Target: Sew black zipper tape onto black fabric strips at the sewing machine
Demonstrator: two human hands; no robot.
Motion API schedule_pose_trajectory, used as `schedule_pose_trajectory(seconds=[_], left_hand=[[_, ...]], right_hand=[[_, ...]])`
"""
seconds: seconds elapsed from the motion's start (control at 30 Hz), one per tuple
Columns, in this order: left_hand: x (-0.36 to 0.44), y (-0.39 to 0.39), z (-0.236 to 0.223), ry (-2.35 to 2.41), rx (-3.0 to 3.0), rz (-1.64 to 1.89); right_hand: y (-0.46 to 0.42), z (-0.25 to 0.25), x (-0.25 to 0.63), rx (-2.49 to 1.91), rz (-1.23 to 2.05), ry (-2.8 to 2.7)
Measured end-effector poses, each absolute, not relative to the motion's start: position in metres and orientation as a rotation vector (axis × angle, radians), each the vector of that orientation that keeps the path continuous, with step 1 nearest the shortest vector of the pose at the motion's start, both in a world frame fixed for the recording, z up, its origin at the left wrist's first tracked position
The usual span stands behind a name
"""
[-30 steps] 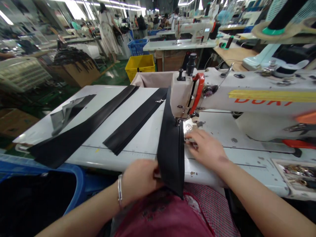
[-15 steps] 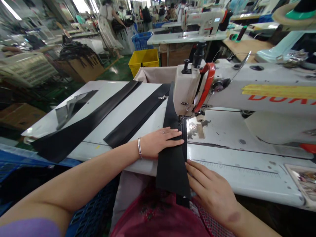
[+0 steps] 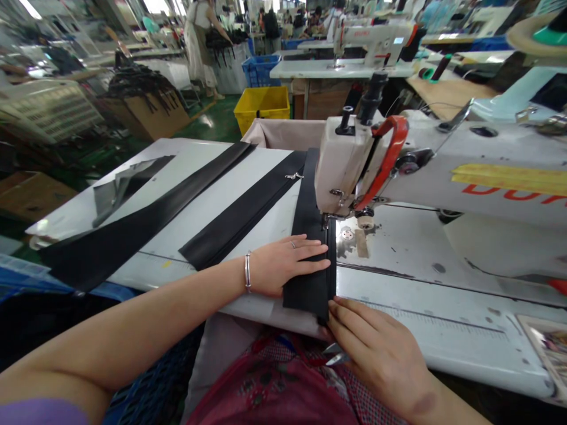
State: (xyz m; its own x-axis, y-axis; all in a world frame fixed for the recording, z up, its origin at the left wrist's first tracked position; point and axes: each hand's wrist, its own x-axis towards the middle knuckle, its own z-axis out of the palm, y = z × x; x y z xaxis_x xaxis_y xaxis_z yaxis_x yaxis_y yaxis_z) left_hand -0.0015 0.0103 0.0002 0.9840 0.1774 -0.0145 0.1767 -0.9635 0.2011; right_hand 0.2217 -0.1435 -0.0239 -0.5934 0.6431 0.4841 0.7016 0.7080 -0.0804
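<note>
A black strip (image 3: 305, 292), leather-like, runs lengthwise under the needle area of a white sewing machine (image 3: 345, 171). My left hand (image 3: 287, 262) lies flat on it just before the presser foot, fingers stretched, a bracelet at the wrist. Along the strip's right side is a narrow dark band (image 3: 332, 265) that looks like zipper tape. My right hand (image 3: 376, 342) pinches the strip's near right corner between thumb and fingers. Two pointed metal blades of thread snips (image 3: 336, 355) stick out from beneath this hand; their handle is hidden.
Left on the table (image 3: 248, 200) lie a folded black strip (image 3: 243, 209) with a metal zipper pull (image 3: 293, 176), a longer black strip (image 3: 150, 221) and a grey-black scrap (image 3: 128, 186). Behind are a cloth-lined bin (image 3: 287, 134) and a yellow crate (image 3: 261, 106). A person (image 3: 201, 47) stands far left.
The black strip has moved forward under the machine, its near end now closer to my left hand. My right hand has shifted slightly, and the snips' blades have come into view.
</note>
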Motion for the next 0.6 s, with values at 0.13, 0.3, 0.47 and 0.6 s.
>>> schedule_pose_trajectory(seconds=[0.13,0.3,0.47,0.6], left_hand=[[-0.001,0.010,-0.001,0.263,2.933,-0.008],[0.001,0.007,-0.006,0.273,2.927,0.208],[0.002,0.006,-0.012,0.280,2.958,0.286],[0.003,0.004,-0.011,0.298,2.996,0.263]], right_hand=[[-0.139,-0.023,0.223,-1.053,-0.127,-2.425],[-0.127,-0.024,0.226,-1.123,-0.132,-2.389],[-0.110,-0.027,0.232,-1.199,-0.051,-2.434],[-0.094,-0.026,0.234,-1.227,-0.060,-2.445]])
